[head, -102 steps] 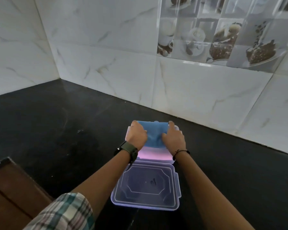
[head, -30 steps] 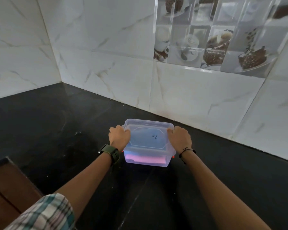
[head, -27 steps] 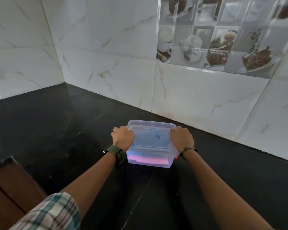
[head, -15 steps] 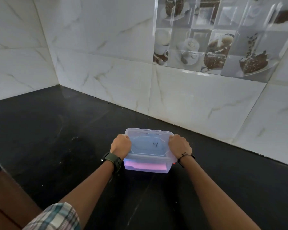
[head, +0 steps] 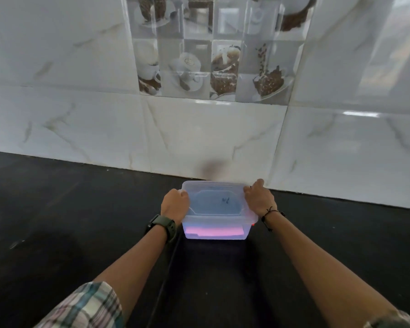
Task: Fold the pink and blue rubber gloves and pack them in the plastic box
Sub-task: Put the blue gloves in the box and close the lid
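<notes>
Head view: translucent plastic box [head: 217, 230] on black countertop [head: 57, 233] near the tiled wall, lid [head: 216, 202] on, folded pink rubber glove [head: 213, 231] and blue rubber glove [head: 217, 205] showing inside. Left hand [head: 175, 205] and right hand [head: 258, 201] curled against the lid's side edges. Packing apparently done; at most pressing the lid tight left.

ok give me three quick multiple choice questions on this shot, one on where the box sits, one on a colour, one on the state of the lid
1. Where is the plastic box?
A. on the black counter close to the tiled wall
B. on a wooden shelf
C. held high above the counter

2. What colour shows through the box's front wall?
A. green
B. pink
C. yellow

3. What state is the lid in?
A. lying beside the box
B. on top of the box
C. propped against the wall

Answers: 1 A, the box sits on the dark counter just in front of the tiles. 2 B, a pink glove glows low behind the clear wall. 3 B, the lid covers the box, with the left hand and right hand at its ends.
</notes>
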The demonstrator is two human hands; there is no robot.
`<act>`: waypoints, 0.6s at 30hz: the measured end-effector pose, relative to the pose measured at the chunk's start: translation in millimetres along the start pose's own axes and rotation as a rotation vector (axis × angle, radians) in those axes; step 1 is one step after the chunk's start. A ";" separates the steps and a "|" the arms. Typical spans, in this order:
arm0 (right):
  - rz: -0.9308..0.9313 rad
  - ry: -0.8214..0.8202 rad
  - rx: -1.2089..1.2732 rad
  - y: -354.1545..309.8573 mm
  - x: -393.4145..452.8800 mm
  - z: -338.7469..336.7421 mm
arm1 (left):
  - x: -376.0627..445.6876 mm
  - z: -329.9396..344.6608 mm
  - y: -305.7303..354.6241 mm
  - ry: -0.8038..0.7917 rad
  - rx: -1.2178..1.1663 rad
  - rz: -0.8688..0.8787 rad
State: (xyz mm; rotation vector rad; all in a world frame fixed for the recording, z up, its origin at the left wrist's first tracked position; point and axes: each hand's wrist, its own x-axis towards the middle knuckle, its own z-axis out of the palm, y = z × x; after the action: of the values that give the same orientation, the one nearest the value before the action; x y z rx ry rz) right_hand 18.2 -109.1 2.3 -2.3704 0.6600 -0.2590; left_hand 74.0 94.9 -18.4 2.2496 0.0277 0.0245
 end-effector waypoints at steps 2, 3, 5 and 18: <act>0.033 0.031 -0.028 16.4 8.6 -19.3 | 1.7 24.8 18.0 -0.045 -0.006 0.011; 0.052 0.042 -0.039 23.7 12.2 -27.2 | 3.0 36.0 25.9 -0.064 -0.005 0.014; 0.090 0.056 -0.047 36.4 18.7 -38.1 | 5.3 53.5 40.7 -0.096 0.001 0.029; 0.171 0.100 -0.007 63.8 69.1 -43.2 | 49.3 97.9 70.5 -0.128 0.075 0.094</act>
State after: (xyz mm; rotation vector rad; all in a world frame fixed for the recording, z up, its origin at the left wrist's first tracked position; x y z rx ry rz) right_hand 37.3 -210.5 -4.7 -2.3030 0.9067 -0.3015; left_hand 126.7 -24.1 -24.6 2.3217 -0.1483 -0.0715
